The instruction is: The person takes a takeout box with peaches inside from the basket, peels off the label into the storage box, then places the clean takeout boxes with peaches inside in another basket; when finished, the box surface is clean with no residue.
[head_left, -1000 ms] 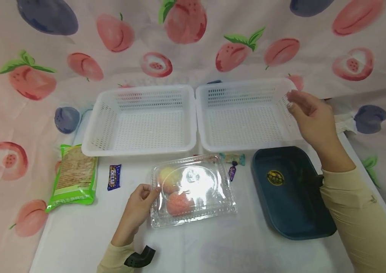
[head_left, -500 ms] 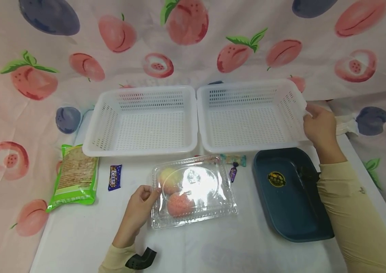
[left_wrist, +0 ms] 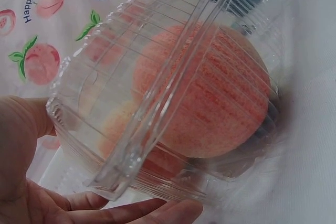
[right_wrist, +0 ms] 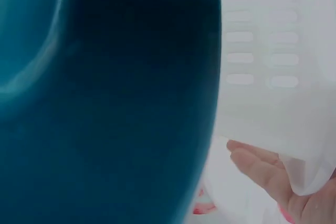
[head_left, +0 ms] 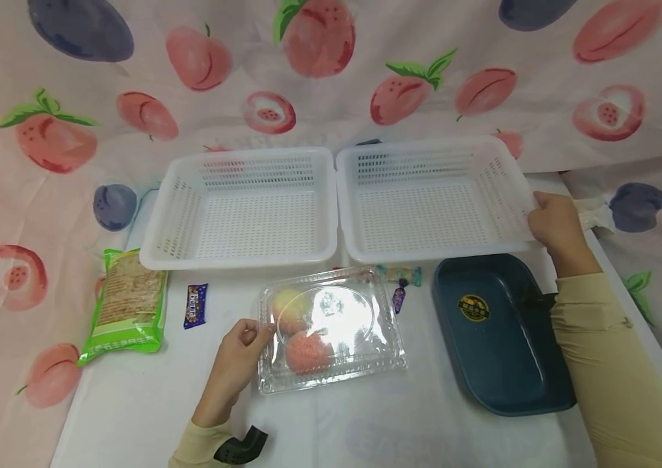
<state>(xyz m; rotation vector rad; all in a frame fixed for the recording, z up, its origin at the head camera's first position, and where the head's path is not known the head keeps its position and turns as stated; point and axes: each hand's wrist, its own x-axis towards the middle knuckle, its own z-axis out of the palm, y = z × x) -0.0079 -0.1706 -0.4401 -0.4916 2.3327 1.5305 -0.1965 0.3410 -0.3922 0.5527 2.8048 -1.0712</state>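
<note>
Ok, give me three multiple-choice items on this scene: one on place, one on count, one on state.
1. Where does the green cracker packet lie?
A. Left of the clear clamshell box
B. Inside the dark blue tray
C. In a basket

2. How many white perforated baskets are there?
A. One
B. Two
C. Three

3. What is the right hand doing?
A. Resting flat on the table
B. Lifting the tray
C. Gripping the right basket at its right rim

Answers: 1 A, it lies near the table's left edge; 2 B, left basket and right basket stand side by side; 3 C, fingers curl at the rim.
</note>
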